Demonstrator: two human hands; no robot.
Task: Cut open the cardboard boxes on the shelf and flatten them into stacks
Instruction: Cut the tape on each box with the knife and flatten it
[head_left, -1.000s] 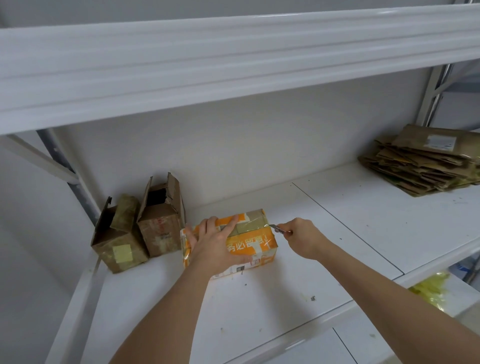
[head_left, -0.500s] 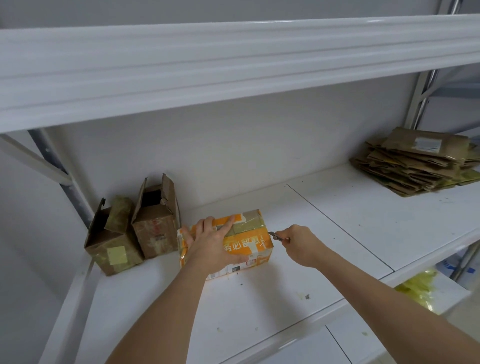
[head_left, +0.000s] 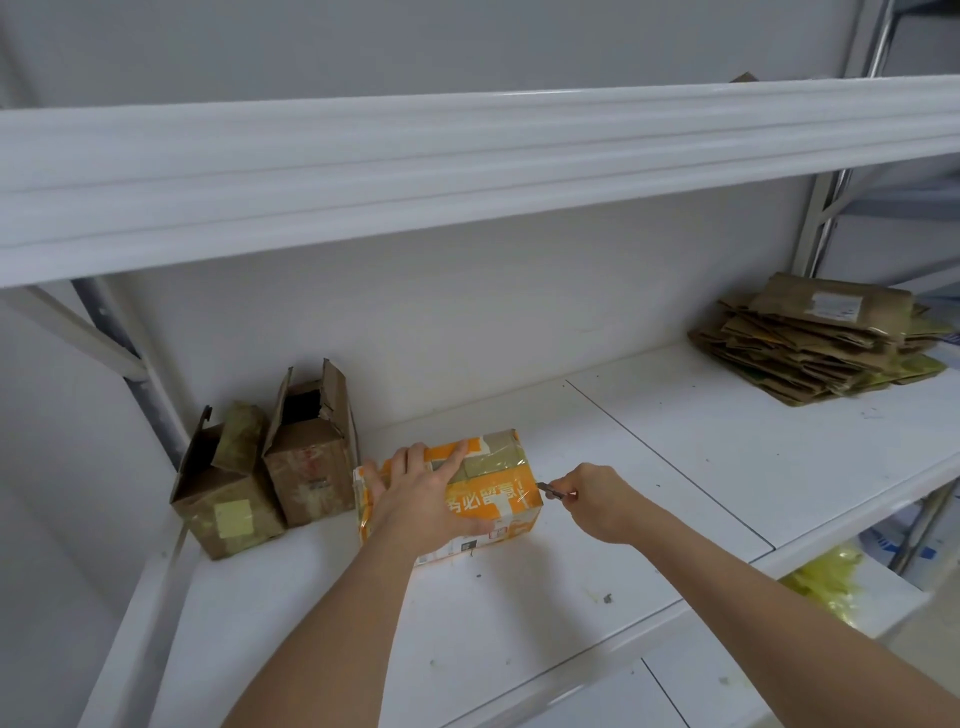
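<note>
- Left hand lies over the orange box at mid-shelf, fingers spread on top, thumb down the front.
- Right hand pinches a small blade at the box's right end.
- Risk: taped film may snag; a slip sends the blade toward the left fingers.
- Farther: two open boxes left, flat stack right.

Crumpled yellow plastic sheeting on the lower tier at right, small dark and greenish debris specks scattered near front edge, plain white back wall, grey metal upright post at right
</note>
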